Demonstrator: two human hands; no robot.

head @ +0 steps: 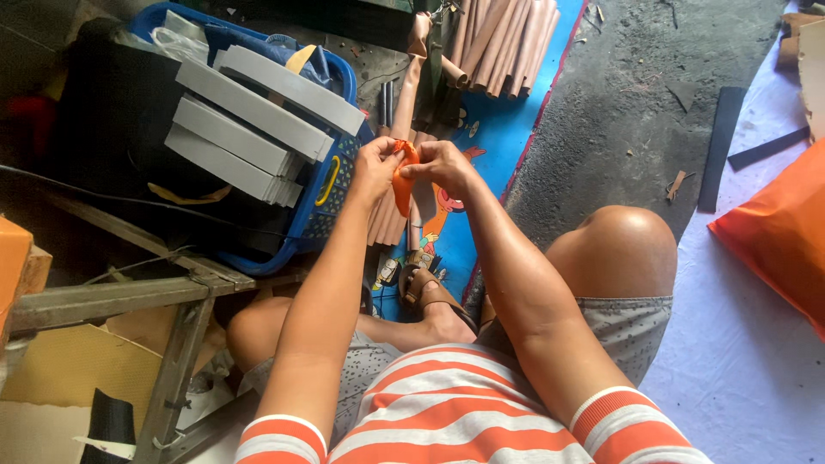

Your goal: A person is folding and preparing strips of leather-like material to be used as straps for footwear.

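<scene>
**Orange strip pinched between both hands above a blue mat**

A small orange strip (404,179) is held at its upper end between the two hands. The fingers of the left hand (375,165) are closed on its top edge, and the fingers of the right hand (440,163) are curled shut against the same end from the other side; the rest of the strip hangs down below the fingertips.

Beneath the fingers a blue printed mat (490,137) is spread over a rough grey concrete floor (636,94). Beyond the fingertips a bundle of tan rolled sheets (503,39) is laid on the mat, and more tan strips run down just below the hands. To the left of the fingers a blue plastic basket (331,185) is seen, with grey flat bars (249,129) stacked across it. Well to the right of the fingers a white sheet (748,344) covers the floor, with an orange bag (778,232) lying on it.

The bag is cut off by the frame edge. The basket's contents are largely hidden under the bars. The dark area at the far left is too shadowed to be made out.
</scene>
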